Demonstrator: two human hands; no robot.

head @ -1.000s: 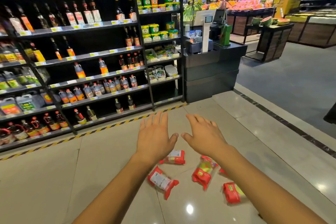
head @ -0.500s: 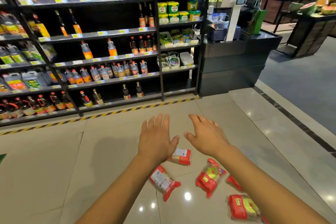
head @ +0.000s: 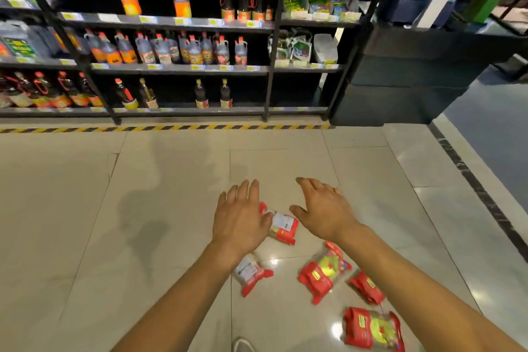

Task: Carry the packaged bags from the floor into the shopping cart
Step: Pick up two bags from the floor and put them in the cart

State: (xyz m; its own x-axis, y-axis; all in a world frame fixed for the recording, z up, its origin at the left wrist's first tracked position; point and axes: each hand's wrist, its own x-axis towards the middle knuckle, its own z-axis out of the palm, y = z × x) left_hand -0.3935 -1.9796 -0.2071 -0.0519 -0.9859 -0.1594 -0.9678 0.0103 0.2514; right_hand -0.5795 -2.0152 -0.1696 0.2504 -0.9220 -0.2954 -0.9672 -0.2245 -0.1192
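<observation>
You're holding left hand (head: 240,223) and right hand (head: 325,214) out, fingers straight, gripping nothing. They're flanking one bag (head: 283,226), likely to scoop it.

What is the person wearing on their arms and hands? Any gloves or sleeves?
Nothing that shows. The left hand and the right hand are bare: no gloves, and no rings that I can make out. The left forearm and the right forearm are bare too, with no sleeve, watch or bracelet in view. The picture is slightly blurred, so something tiny could be missed.
</observation>
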